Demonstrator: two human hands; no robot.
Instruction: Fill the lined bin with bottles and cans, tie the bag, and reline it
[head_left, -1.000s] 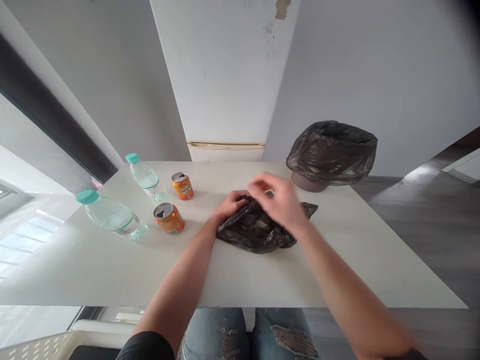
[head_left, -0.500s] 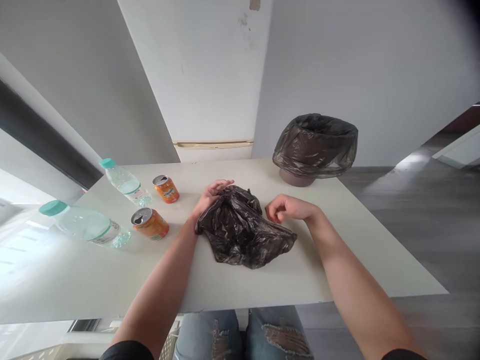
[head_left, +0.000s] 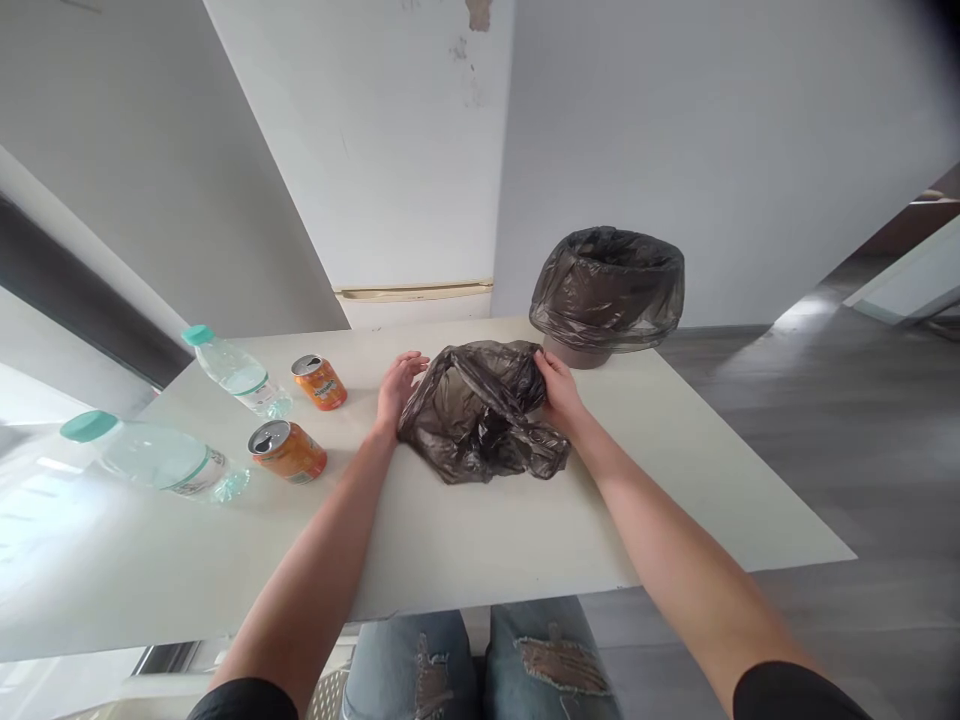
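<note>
A crumpled dark plastic trash bag (head_left: 480, 415) lies on the white table (head_left: 465, 555) between my hands. At its left edge is my left hand (head_left: 400, 388), fingers stretched out and pointing away, the inner side against the plastic; its thumb is hidden. On the opposite side my right hand (head_left: 561, 392) pinches the bag's upper right edge, with the thumb and fingertips at the plastic. The bag's mouth sags in loose folds toward me.
To the left stand two orange soda cans (head_left: 321, 383), and two clear bottles with green caps (head_left: 236, 370) are beside them. At the back right is a bin (head_left: 577, 355) lined with a dark bag (head_left: 607, 290). A white fridge (head_left: 405, 150) rises behind the table.
My right hand has opened from a loose fist and taken hold of the bag's right edge. The bag is spread wider and lifted farther back; my left fingers have come off its top.
</note>
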